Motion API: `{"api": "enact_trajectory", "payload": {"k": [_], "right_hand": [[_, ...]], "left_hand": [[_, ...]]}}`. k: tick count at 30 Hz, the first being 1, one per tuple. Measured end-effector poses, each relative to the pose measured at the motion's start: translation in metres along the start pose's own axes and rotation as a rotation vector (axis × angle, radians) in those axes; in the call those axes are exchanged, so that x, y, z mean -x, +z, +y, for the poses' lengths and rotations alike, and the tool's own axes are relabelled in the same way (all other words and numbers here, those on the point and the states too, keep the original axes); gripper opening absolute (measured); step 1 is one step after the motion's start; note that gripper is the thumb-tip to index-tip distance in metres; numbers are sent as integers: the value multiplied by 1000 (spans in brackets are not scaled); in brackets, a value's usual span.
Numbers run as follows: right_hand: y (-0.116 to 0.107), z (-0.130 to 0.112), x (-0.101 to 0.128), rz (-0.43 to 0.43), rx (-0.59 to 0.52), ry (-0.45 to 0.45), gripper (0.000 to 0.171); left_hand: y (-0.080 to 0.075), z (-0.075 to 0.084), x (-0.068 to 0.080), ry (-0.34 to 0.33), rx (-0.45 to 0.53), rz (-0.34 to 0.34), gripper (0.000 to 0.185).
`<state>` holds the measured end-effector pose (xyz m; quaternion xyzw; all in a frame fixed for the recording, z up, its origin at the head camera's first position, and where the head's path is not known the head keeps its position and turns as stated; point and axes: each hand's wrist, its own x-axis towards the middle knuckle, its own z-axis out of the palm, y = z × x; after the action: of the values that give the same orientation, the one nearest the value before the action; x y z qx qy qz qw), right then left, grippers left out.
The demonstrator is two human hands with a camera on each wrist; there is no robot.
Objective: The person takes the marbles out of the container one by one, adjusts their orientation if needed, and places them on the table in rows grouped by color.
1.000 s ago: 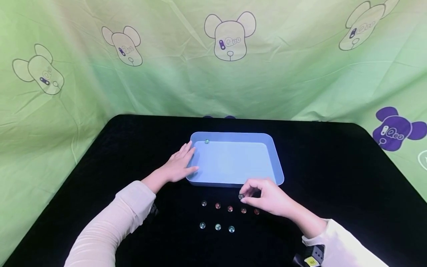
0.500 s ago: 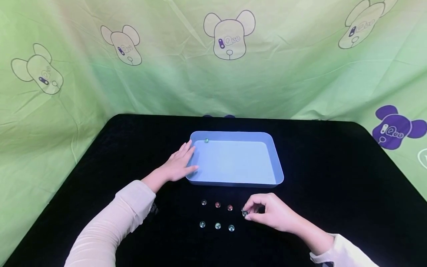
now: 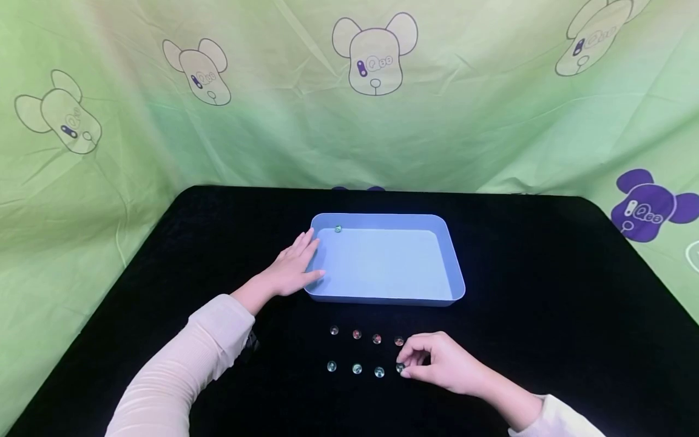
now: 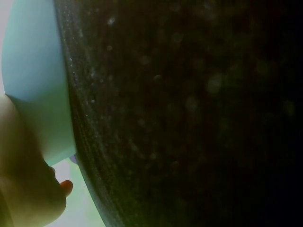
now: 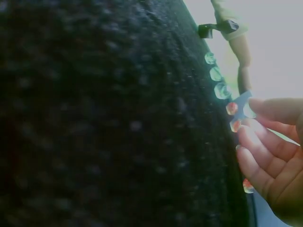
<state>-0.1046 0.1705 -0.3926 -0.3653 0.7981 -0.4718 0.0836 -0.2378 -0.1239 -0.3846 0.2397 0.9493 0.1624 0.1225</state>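
My right hand (image 3: 450,366) pinches a greenish glass marble (image 3: 400,368) between thumb and fingertips, at the right end of the front row of marbles. In the right wrist view, that marble (image 5: 249,110) shows at the thumb tip. Whether it touches the black cloth is unclear. Beside it in the front row lie several greenish-clear marbles (image 3: 379,372). Behind these is a second row, mostly reddish marbles (image 3: 377,338), whose right end my hand partly hides. My left hand (image 3: 286,271) rests with straight fingers on the left rim of a blue tray (image 3: 382,300).
One green marble (image 3: 338,229) lies inside the tray near its back left corner. The table (image 3: 519,261) is covered in black cloth. A green printed curtain (image 3: 284,139) hangs behind and at both sides.
My right hand has moved from near the tray's front edge toward me, carrying the marble past the back row to the front row's right end. The left hand stays put.
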Motion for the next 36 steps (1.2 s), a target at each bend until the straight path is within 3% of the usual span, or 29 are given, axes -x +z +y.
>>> {"api": "enact_trajectory", "payload": {"k": [8, 21, 36], "right_hand": [[3, 0, 4, -3, 6, 18, 10], [6, 0, 4, -41, 113, 15, 12], [4, -4, 6, -48, 129, 6, 14]], "left_hand": [[0, 0, 0, -5, 6, 3, 71], [1, 0, 1, 6, 2, 8, 71], [1, 1, 0, 0, -9, 5, 71]]}}
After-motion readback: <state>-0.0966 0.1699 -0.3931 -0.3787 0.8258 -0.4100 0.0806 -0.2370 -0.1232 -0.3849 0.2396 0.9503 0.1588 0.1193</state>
